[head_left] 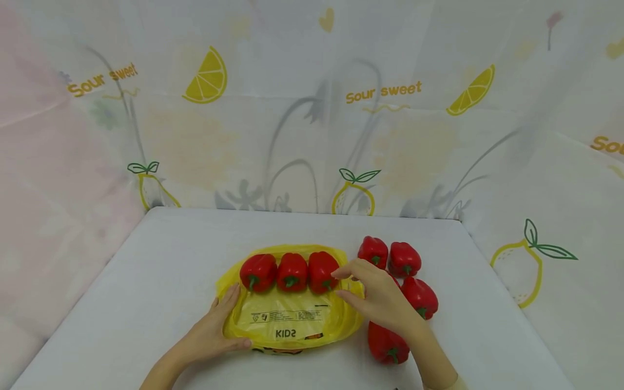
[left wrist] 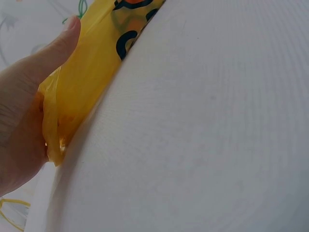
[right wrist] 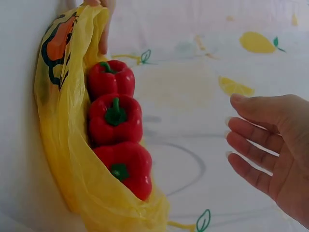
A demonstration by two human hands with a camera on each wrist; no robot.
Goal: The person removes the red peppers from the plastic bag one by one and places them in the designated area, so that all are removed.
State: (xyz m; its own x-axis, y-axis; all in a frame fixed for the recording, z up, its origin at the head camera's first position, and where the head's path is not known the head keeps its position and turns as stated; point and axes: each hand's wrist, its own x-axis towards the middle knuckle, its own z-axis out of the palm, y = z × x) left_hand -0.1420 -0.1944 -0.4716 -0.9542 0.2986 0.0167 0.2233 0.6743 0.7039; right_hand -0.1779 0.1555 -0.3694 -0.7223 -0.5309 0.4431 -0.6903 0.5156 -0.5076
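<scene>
A yellow plastic bag lies spread on the table with its mouth turned up, its liner showing printed text. Three red bell peppers sit in a row along its far side, green stems toward me. My left hand rests against the bag's left side, fingers straight along the rim and thumb at the front edge; in the left wrist view the thumb lies against the yellow plastic. Over the bag's right rim hovers my right hand, beside the rightmost pepper. Its fingers are loosely bent, with nothing between them.
Several more red bell peppers lie on the white table right of the bag, partly hidden by my right hand and forearm. A lemon-printed cloth hangs behind the table's back edge.
</scene>
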